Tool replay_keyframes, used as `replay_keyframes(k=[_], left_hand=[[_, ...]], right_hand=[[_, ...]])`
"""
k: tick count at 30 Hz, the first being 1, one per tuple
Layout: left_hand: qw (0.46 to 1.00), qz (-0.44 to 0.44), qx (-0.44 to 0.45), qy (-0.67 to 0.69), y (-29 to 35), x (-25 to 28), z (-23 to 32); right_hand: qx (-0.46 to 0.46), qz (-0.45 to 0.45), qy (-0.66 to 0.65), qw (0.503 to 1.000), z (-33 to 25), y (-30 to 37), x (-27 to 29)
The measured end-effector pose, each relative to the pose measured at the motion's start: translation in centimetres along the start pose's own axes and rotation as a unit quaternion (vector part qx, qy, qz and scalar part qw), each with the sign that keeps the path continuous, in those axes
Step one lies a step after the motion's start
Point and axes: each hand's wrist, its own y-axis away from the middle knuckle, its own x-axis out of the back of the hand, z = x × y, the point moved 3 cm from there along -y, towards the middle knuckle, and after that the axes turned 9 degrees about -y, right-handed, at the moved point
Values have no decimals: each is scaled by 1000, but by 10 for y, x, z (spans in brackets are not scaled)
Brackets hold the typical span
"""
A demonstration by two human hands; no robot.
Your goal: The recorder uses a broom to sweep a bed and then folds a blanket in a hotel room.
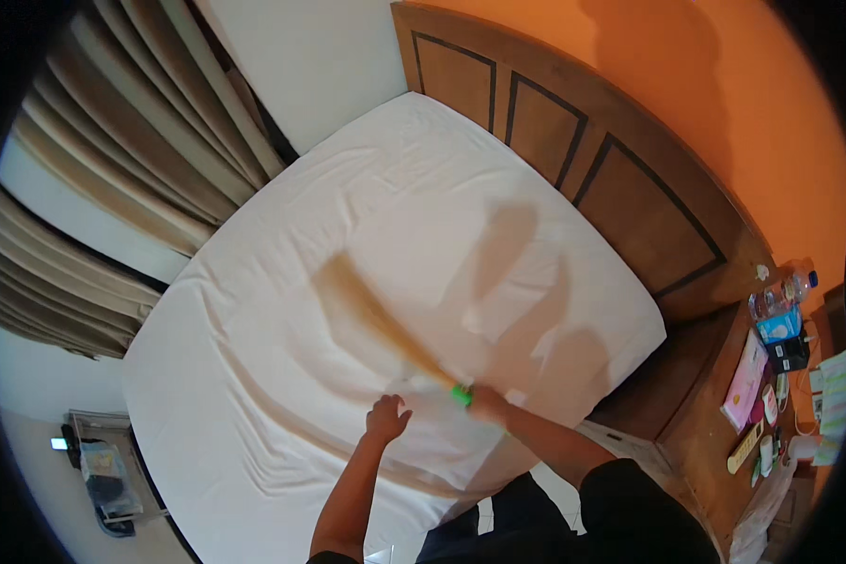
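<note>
My right hand point(487, 404) is closed round the bound end of a stick bed broom point(381, 320), beside its green band. The broom's tan bristles fan out up and to the left over the white bed sheet point(291, 376), smeared by motion; whether they touch the sheet I cannot tell. To the left of it, my left hand point(388, 418) hovers over or rests on the near part of the sheet, empty, with thumb and fingers apart. The sheet covers the mattress and has several long wrinkles at the left and near side. Shadows of my arm and the broom fall across it.
A brown wooden headboard point(620, 179) runs along the far right side. A cluttered bedside table point(710, 442) holds a plastic bottle point(775, 299), a pink pack point(746, 376) and a power strip point(746, 447). Grey-brown curtains point(132, 122) hang at the left, above a rack point(108, 465).
</note>
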Motion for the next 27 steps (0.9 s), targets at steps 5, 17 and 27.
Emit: replay_keyframes(k=[5, 17, 27], left_hand=[[961, -127, 240, -45, -53, -10, 9], [911, -216, 347, 53, -89, -15, 37], [904, -216, 362, 66, -92, -27, 30]], right_hand=[[84, 14, 4, 996, -1, 11, 84], [28, 85, -39, 995, 12, -111, 113], [8, 309, -151, 939, -30, -171, 246]])
